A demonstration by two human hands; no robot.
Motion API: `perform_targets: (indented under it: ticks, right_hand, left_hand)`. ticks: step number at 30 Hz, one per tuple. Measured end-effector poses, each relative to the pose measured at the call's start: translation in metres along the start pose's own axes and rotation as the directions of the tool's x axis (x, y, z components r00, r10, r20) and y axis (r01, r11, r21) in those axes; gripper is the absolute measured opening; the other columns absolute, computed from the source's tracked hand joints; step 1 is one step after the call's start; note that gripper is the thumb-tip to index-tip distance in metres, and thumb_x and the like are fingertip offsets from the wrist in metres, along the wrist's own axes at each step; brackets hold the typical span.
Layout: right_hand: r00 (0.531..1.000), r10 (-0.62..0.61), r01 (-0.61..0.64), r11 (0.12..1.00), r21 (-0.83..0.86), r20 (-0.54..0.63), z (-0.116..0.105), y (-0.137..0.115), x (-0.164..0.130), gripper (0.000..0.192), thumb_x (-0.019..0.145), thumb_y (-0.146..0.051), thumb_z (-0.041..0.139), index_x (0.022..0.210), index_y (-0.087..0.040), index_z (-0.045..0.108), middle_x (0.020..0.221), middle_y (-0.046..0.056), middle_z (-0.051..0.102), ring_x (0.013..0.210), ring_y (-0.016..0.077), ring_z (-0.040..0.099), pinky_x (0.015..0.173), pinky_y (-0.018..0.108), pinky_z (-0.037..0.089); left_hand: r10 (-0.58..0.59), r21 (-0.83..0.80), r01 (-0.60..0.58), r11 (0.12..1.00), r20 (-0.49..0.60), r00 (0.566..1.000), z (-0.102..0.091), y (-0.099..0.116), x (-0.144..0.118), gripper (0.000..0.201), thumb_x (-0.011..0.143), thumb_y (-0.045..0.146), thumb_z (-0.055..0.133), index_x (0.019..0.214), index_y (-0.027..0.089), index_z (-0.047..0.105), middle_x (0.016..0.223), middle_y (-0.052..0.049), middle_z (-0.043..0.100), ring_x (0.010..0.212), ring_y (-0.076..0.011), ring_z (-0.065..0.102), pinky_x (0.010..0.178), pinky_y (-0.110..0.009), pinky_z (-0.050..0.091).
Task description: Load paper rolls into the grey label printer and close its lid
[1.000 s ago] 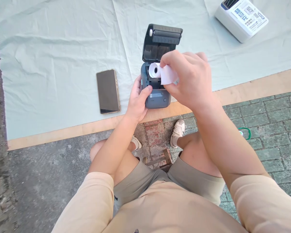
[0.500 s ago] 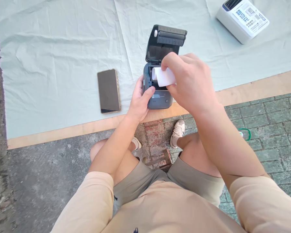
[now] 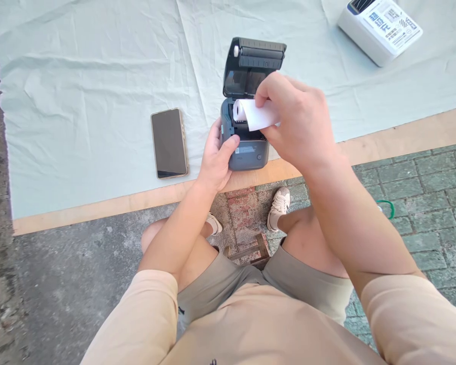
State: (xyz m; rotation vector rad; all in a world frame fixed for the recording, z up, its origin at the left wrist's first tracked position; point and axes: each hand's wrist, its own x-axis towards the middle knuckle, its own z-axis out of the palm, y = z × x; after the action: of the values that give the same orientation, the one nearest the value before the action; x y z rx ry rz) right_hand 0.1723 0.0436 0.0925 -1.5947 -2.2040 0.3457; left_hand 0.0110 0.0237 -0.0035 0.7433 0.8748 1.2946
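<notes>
Paper roll (image 3: 251, 112) — axis crosswise over printer (image 3: 244, 144)

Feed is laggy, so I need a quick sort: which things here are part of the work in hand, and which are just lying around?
In hand:
- paper roll, gripped by the right hand
- small grey printer with its lid open, steadied by the left hand

Lying about:
- phone, face up on the pale cloth
- white box, far right corner

Both bare forearms reach forward from peach sleeves. The left hand (image 3: 217, 161) lies lower, fingers curled, thumb pressed inward. The right hand (image 3: 297, 121) is raised with its wrist bent, fingertips apparently pinched together, knuckles facing up.
</notes>
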Motion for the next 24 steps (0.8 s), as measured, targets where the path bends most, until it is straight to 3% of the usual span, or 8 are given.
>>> perform_targets:
  ticks: [4, 8, 14, 18, 21, 24]
  right_hand:
    - [1.0, 0.005, -0.005, 1.0, -0.024, 0.022, 0.0, -0.004, 0.0, 0.033, 0.085, -0.003, 0.05, 0.101, -0.032, 0.055, 0.112, 0.005, 0.076, 0.092, 0.028, 0.067, 0.076, 0.041, 0.047]
    - [0.997, 0.026, -0.021, 0.997, -0.075, 0.074, 0.003, -0.013, 0.001, 0.034, 0.091, -0.005, 0.049, 0.113, -0.029, 0.061, 0.124, 0.01, 0.074, 0.097, 0.0313, 0.069, 0.072, 0.041, 0.043]
    - [0.994, 0.008, 0.009, 0.988, -0.153, 0.109, 0.011, -0.004, 0.004, 0.029, 0.099, -0.015, 0.05, 0.116, -0.031, 0.067, 0.12, 0.009, 0.079, 0.1, 0.0363, 0.072, 0.08, 0.048, 0.045]
    - [0.984, -0.138, 0.148, 0.985, -0.087, 0.109, 0.02, 0.013, 0.005, 0.018, 0.097, -0.019, 0.056, 0.09, -0.03, 0.069, 0.123, 0.008, 0.081, 0.108, 0.0376, 0.072, 0.082, 0.052, 0.049]
    - [0.974, -0.22, 0.223, 0.972, -0.075, 0.046, 0.024, 0.016, 0.002, 0.023, 0.105, -0.025, 0.051, 0.097, -0.031, 0.072, 0.113, 0.007, 0.082, 0.106, 0.0337, 0.072, 0.088, 0.052, 0.05]
    - [0.963, -0.266, 0.264, 0.962, -0.067, -0.031, 0.026, 0.014, -0.002, 0.029, 0.112, -0.031, 0.047, 0.098, -0.032, 0.072, 0.096, 0.004, 0.081, 0.099, 0.029, 0.073, 0.093, 0.05, 0.05]
  left_hand:
    - [0.022, 0.015, -0.023, 1.0, 0.048, 0.999, -0.007, -0.006, 0.004, 0.069, 0.075, 0.061, 0.094, 0.126, 0.03, 0.06, 0.126, -0.006, 0.078, 0.151, -0.0357, 0.065, 0.119, -0.049, 0.06]
    - [0.042, 0.063, -0.048, 0.997, 0.09, 0.995, -0.014, -0.011, 0.007, 0.073, 0.073, 0.061, 0.094, 0.128, 0.03, 0.057, 0.131, -0.006, 0.077, 0.148, -0.0344, 0.067, 0.123, -0.049, 0.057]
    - [0.028, 0.039, -0.03, 0.999, 0.043, 0.999, -0.009, -0.005, 0.003, 0.063, 0.074, 0.054, 0.093, 0.122, 0.03, 0.06, 0.121, -0.003, 0.08, 0.141, -0.0314, 0.072, 0.123, -0.046, 0.056]
    - [0.001, -0.01, -0.001, 1.0, -0.002, 1.0, -0.002, 0.002, 0.001, 0.06, 0.073, 0.051, 0.096, 0.117, 0.027, 0.063, 0.111, -0.001, 0.078, 0.132, -0.0286, 0.076, 0.118, -0.042, 0.059]
    - [-0.01, -0.044, 0.009, 0.999, -0.018, 1.0, -0.001, 0.006, 0.001, 0.053, 0.076, 0.047, 0.094, 0.114, 0.025, 0.066, 0.099, 0.001, 0.077, 0.119, -0.0247, 0.079, 0.116, -0.039, 0.061]
    - [-0.051, -0.059, 0.049, 0.997, -0.024, 0.998, -0.004, 0.008, 0.002, 0.043, 0.082, 0.054, 0.087, 0.109, 0.025, 0.068, 0.1, -0.001, 0.079, 0.125, -0.0255, 0.077, 0.111, -0.037, 0.062]
